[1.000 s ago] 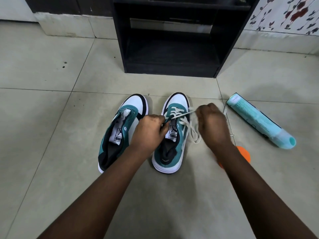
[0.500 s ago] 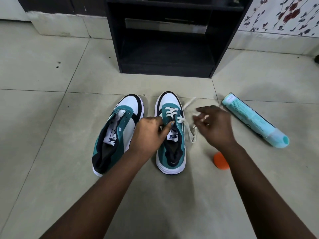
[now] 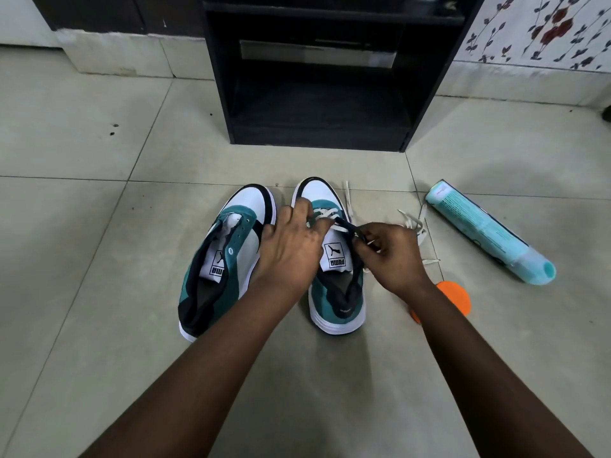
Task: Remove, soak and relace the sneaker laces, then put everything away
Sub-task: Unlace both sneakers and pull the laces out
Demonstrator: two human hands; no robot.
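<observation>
Hands at work on the laced right-hand sneaker on the tiled floor.

Your left hand point(image 3: 291, 249) lies over the teal, white and black low-top sneaker point(image 3: 334, 292), fingers curled at the white flat lace point(image 3: 325, 214) across its eyelets; whether they grip it I cannot tell. Your right hand point(image 3: 393, 256) pinches the shoe's dark eyelet edge, at 3 o'clock of the tongue, between thumb and fingertips, and the loose lace trails off past it towards 2 o'clock. The matching unlaced sneaker point(image 3: 224, 259) stands just beside it at 9 o'clock. A pale turquoise bottle point(image 3: 489, 233) lies on its side at 3 o'clock, and an orange round lid point(image 3: 458, 297) peeks from behind your right wrist. A black open shelf unit point(image 3: 317, 94) stands at 12 o'clock.
</observation>
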